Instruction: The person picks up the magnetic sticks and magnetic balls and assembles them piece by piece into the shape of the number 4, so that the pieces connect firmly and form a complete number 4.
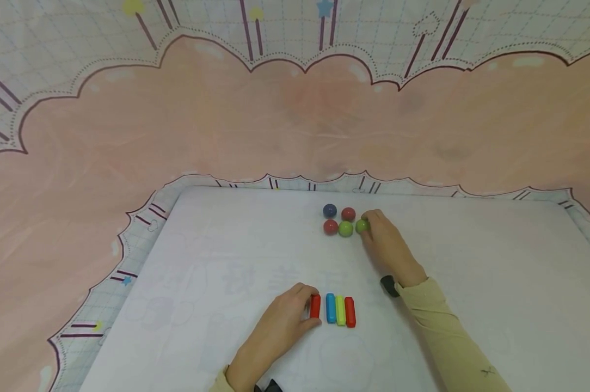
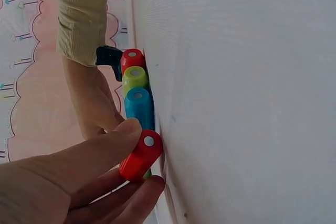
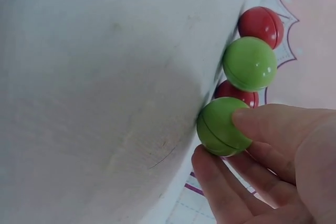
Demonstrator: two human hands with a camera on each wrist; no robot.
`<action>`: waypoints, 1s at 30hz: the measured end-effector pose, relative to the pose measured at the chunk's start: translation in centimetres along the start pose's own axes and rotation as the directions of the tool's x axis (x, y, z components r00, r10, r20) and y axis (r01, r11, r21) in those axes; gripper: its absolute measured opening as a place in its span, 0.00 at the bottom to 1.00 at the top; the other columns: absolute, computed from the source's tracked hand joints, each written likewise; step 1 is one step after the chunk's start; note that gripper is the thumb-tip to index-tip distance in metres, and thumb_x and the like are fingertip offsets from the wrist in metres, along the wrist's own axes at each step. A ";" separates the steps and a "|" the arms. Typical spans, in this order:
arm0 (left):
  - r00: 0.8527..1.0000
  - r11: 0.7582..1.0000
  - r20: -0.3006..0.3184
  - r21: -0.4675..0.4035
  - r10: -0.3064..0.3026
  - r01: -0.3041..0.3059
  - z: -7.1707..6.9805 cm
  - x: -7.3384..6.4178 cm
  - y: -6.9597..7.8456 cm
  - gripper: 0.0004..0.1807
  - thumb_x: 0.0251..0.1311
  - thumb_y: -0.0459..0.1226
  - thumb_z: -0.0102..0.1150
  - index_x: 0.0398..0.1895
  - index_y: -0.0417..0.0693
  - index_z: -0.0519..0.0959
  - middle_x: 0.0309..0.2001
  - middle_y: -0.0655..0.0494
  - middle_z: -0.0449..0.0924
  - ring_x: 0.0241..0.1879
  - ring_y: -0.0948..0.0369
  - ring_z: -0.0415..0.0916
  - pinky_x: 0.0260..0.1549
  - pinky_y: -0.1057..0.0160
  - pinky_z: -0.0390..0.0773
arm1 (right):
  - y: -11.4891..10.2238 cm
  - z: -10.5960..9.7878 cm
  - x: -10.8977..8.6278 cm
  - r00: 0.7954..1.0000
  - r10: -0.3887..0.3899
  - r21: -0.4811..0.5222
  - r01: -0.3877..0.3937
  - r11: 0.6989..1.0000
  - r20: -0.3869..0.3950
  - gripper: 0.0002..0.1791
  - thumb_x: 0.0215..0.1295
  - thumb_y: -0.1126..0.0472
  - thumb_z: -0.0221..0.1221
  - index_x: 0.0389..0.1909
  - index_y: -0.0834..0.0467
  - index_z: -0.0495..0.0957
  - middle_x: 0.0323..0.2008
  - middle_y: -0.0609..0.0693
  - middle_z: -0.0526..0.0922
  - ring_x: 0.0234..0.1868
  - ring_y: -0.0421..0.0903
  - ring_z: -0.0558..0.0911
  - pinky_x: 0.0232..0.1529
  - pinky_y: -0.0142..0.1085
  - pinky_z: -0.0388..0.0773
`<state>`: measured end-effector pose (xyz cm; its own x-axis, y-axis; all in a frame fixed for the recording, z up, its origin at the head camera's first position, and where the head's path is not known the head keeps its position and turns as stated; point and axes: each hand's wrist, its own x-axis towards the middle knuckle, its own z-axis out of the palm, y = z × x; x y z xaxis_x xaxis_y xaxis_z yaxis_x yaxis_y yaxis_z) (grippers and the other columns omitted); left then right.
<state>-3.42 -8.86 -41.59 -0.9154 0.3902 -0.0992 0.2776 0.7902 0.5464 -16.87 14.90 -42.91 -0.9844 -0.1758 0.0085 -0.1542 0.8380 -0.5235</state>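
Observation:
In the head view my left hand [image 1: 284, 317] pinches a short red rod [image 1: 315, 306] between thumb and fingers at the left end of a row. Blue [image 1: 331, 308], yellow-green [image 1: 340, 310] and red rods lie side by side just right of it. The left wrist view shows the pinched red rod [image 2: 142, 156] end-on, a pale disc in its tip. Farther back, my right hand [image 1: 390, 239] holds a green ball [image 1: 362, 226], thumb on one side and fingers on the other. That green ball [image 3: 223, 127] sits right at the white surface in the right wrist view.
Left of the held ball, a second green ball [image 1: 345, 228], two red balls and a dark blue ball [image 1: 330, 210] form a small cluster. All of this is on a white tabletop [image 1: 216, 239]. Beyond its back edge spreads a pink patterned cloth [image 1: 275, 125].

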 end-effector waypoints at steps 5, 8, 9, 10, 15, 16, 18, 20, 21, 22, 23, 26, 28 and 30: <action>1.000 0.999 0.001 -0.043 0.000 0.000 -0.1 0.0 0.0 0.25 0.51 0.36 0.75 0.52 0.43 0.78 0.44 0.55 0.79 0.35 0.66 0.75 0.39 0.70 0.82 | 0.2 -0.1 0.0 1.000 0.018 0.038 -0.018 0.999 0.008 0.18 0.73 0.63 0.54 0.59 0.65 0.69 0.55 0.59 0.73 0.56 0.55 0.76 0.63 0.51 0.73; 1.000 0.997 -0.010 -0.073 -0.003 0.002 0.1 0.0 -0.1 0.24 0.51 0.34 0.75 0.52 0.43 0.78 0.44 0.55 0.80 0.35 0.66 0.76 0.38 0.72 0.82 | 0.3 -0.1 -0.1 1.000 0.016 0.048 -0.016 0.999 0.008 0.18 0.73 0.63 0.55 0.59 0.65 0.69 0.56 0.60 0.73 0.57 0.56 0.76 0.64 0.51 0.73; 1.000 0.997 -0.014 -0.083 -0.004 0.003 0.1 0.0 -0.2 0.24 0.51 0.33 0.75 0.52 0.43 0.78 0.44 0.55 0.80 0.35 0.66 0.76 0.37 0.72 0.81 | 0.3 -0.1 -0.1 1.000 0.013 0.047 -0.013 0.999 0.006 0.18 0.72 0.63 0.55 0.59 0.65 0.69 0.55 0.60 0.73 0.57 0.56 0.76 0.64 0.51 0.73; 1.000 0.996 -0.019 -0.091 -0.004 0.002 0.1 0.1 -0.2 0.24 0.50 0.33 0.75 0.52 0.43 0.78 0.44 0.54 0.80 0.35 0.66 0.77 0.37 0.73 0.81 | 0.4 -0.1 -0.1 1.000 0.009 0.047 -0.010 0.999 0.006 0.18 0.72 0.63 0.56 0.59 0.65 0.69 0.55 0.60 0.73 0.57 0.56 0.76 0.63 0.51 0.73; 0.999 0.995 -0.035 -0.103 -0.001 -0.003 0.2 0.1 -0.3 0.24 0.50 0.31 0.74 0.52 0.44 0.78 0.43 0.54 0.80 0.35 0.65 0.78 0.36 0.73 0.81 | 0.6 -0.1 -0.2 1.000 -0.014 0.050 0.014 0.999 -0.002 0.19 0.72 0.63 0.56 0.59 0.67 0.70 0.54 0.60 0.73 0.55 0.56 0.76 0.62 0.51 0.74; 0.999 0.995 -0.036 -0.102 -0.002 -0.001 0.2 0.1 -0.3 0.24 0.51 0.30 0.74 0.52 0.44 0.78 0.43 0.54 0.80 0.35 0.65 0.78 0.37 0.72 0.81 | 0.6 -0.1 -0.2 1.000 -0.018 0.052 0.019 0.998 -0.003 0.19 0.72 0.63 0.56 0.59 0.67 0.70 0.54 0.61 0.73 0.55 0.56 0.76 0.62 0.51 0.74; 0.999 0.995 -0.037 -0.103 -0.005 0.001 0.1 0.2 -0.4 0.24 0.51 0.30 0.74 0.52 0.44 0.78 0.44 0.54 0.80 0.35 0.65 0.77 0.37 0.72 0.82 | 0.7 -0.1 -0.2 1.000 -0.023 0.053 0.023 0.998 -0.005 0.18 0.72 0.63 0.56 0.59 0.67 0.70 0.54 0.60 0.73 0.55 0.56 0.77 0.61 0.51 0.74; 0.999 0.994 -0.038 -0.110 -0.007 0.002 0.1 0.2 -0.4 0.24 0.51 0.30 0.74 0.52 0.44 0.78 0.44 0.54 0.80 0.35 0.65 0.77 0.37 0.71 0.82 | 0.7 -0.2 -0.3 1.000 -0.022 0.054 0.022 0.998 -0.003 0.18 0.72 0.63 0.56 0.58 0.66 0.70 0.54 0.60 0.73 0.55 0.56 0.76 0.62 0.51 0.74; 0.999 0.994 -0.041 -0.112 -0.007 0.002 0.1 0.2 -0.4 0.24 0.51 0.29 0.73 0.52 0.44 0.78 0.44 0.54 0.80 0.35 0.65 0.77 0.37 0.71 0.82 | 0.7 -0.2 -0.4 1.000 -0.021 0.055 0.021 0.998 -0.002 0.18 0.72 0.63 0.55 0.58 0.66 0.70 0.55 0.60 0.73 0.55 0.56 0.76 0.62 0.51 0.74; 0.999 0.994 -0.043 -0.113 -0.007 0.002 0.1 0.2 -0.4 0.24 0.50 0.29 0.73 0.53 0.44 0.78 0.44 0.54 0.80 0.35 0.65 0.77 0.37 0.71 0.82 | 0.7 -0.3 -0.5 1.000 -0.020 0.057 0.020 0.998 0.000 0.18 0.73 0.63 0.55 0.58 0.66 0.70 0.55 0.59 0.73 0.56 0.56 0.76 0.62 0.51 0.74; 0.999 0.994 -0.047 -0.112 -0.004 -0.001 0.1 0.2 -0.4 0.24 0.50 0.29 0.73 0.52 0.44 0.78 0.44 0.54 0.80 0.34 0.65 0.77 0.37 0.71 0.82 | 0.7 -0.3 -0.6 1.000 -0.020 0.058 0.019 0.998 0.002 0.18 0.73 0.63 0.55 0.59 0.65 0.70 0.55 0.59 0.73 0.56 0.55 0.76 0.62 0.51 0.74; 0.998 0.995 -0.059 -0.103 0.002 -0.008 0.1 0.3 -0.5 0.24 0.50 0.28 0.73 0.52 0.44 0.79 0.44 0.54 0.80 0.34 0.65 0.76 0.37 0.70 0.82 | 0.8 -0.4 -0.9 1.000 -0.021 0.062 0.021 0.998 0.004 0.17 0.73 0.62 0.55 0.58 0.65 0.70 0.54 0.59 0.73 0.55 0.55 0.76 0.62 0.51 0.74; 0.998 0.996 -0.070 -0.092 0.009 -0.015 0.0 0.3 -0.5 0.24 0.49 0.27 0.73 0.52 0.44 0.79 0.44 0.55 0.80 0.34 0.65 0.75 0.37 0.70 0.81 | 0.8 -0.5 -1.1 0.999 -0.036 0.065 0.036 0.997 -0.004 0.17 0.73 0.63 0.55 0.58 0.65 0.71 0.54 0.59 0.73 0.55 0.55 0.76 0.62 0.51 0.74; 0.997 0.996 -0.080 -0.085 0.014 -0.020 0.0 0.3 -0.6 0.24 0.50 0.27 0.72 0.52 0.45 0.79 0.44 0.55 0.80 0.34 0.65 0.75 0.37 0.70 0.81 | 0.9 -0.6 -1.2 0.999 -0.046 0.065 0.046 0.997 -0.009 0.17 0.73 0.62 0.55 0.57 0.65 0.71 0.54 0.58 0.74 0.54 0.55 0.76 0.62 0.51 0.74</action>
<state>-3.88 -9.21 -41.90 -0.9320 0.3617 -0.0247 0.2706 0.7393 0.6167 -15.82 16.15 -42.85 -0.9770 -0.2092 0.0404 -0.1938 0.7937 -0.5766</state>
